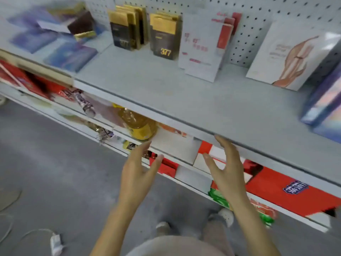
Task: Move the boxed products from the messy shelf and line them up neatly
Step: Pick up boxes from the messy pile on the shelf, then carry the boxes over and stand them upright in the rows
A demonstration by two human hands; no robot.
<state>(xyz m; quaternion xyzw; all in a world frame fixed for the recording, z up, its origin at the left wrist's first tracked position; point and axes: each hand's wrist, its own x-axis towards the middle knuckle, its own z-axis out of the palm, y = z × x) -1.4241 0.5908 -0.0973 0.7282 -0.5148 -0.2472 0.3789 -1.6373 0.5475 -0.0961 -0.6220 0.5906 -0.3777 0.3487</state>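
Open and straight-fingered, left hand and right hand, gripping nothing yet. White box right between them on the lower shelf. Best squeezed evenly at both ends, then drawn out level.

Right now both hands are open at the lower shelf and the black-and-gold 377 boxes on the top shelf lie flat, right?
One error: the head view shows the black-and-gold 377 boxes standing upright on the top shelf, not flat. The left hand and right hand are indeed open at the lower shelf.
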